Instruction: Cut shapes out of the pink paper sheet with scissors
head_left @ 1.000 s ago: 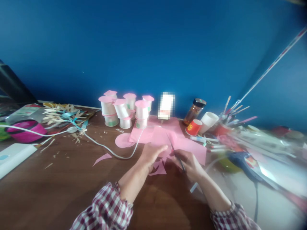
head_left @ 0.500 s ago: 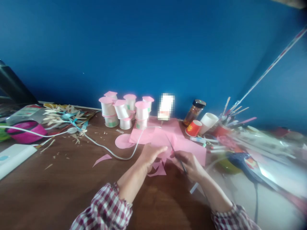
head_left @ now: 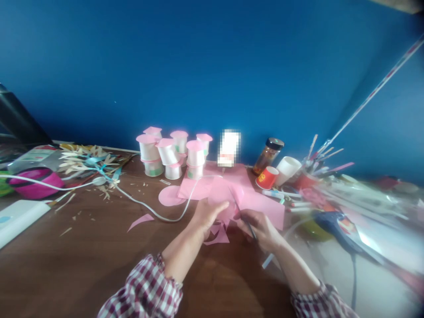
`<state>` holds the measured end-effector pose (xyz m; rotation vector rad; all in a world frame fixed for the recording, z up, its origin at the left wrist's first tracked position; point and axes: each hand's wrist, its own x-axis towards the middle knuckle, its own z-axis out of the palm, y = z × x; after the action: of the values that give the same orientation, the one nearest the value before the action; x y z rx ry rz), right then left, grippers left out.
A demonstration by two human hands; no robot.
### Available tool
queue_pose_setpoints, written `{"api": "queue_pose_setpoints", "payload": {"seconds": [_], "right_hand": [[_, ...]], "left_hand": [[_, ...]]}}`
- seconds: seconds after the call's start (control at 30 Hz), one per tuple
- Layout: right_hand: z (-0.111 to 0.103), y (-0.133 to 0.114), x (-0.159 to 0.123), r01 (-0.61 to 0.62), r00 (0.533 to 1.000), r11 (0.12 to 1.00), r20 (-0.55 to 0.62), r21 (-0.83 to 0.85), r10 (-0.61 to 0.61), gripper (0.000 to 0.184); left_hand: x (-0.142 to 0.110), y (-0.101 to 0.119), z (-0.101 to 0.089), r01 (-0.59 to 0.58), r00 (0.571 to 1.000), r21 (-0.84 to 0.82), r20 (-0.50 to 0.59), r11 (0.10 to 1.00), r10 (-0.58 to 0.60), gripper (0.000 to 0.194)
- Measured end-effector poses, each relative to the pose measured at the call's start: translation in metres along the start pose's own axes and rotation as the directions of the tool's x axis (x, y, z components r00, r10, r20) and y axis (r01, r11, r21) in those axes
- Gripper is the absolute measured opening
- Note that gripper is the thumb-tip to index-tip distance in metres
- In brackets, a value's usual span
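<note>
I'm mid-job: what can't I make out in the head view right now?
Head view:
1. Dark tool: its middle is hidden by the right hand, so its type is unclear.
2. Most fingers of the left hand: hidden by the hand itself and the pink paper.
3. White box: cut off by the left edge.
4. Plastic bags: blurred.
5. Bright object: masked by pixel blocks.

This looks to me like a craft corner, home or studio I can't tell: a brown wooden table [head_left: 115, 258] against a blue wall [head_left: 198, 66], with pink paper sheets [head_left: 266, 206], a curved offcut [head_left: 142, 219], paper-topped white cups [head_left: 195, 155] and thin sticks [head_left: 314, 143] bristling from a blurred red holder [head_left: 303, 181].
</note>
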<state>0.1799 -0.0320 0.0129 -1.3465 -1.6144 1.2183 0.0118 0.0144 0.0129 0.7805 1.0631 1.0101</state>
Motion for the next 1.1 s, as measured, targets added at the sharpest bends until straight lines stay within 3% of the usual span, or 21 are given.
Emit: {"api": "queue_pose_setpoints", "payload": {"seconds": [0.43,0.9,1.1], "right_hand": [[-0.002,0.004,0.003,-0.013,1.000,1.000,0.018,0.020,0.013,0.039],[-0.004,0.005,0.001,0.016,0.999,1.000,0.031,-0.010,-0.016,0.035],[-0.005,0.000,0.000,0.007,0.999,0.999,0.032,-0.048,-0.006,0.036]], "left_hand": [[0.006,-0.008,-0.005,-0.021,0.998,-0.007,0.053,1.000,0.021,0.040],[0.008,-0.010,-0.005,-0.032,0.999,-0.016,0.024,0.999,0.033,0.030],[0.006,-0.009,-0.005,-0.022,0.999,-0.001,0.036,1.000,0.022,0.036]]}}
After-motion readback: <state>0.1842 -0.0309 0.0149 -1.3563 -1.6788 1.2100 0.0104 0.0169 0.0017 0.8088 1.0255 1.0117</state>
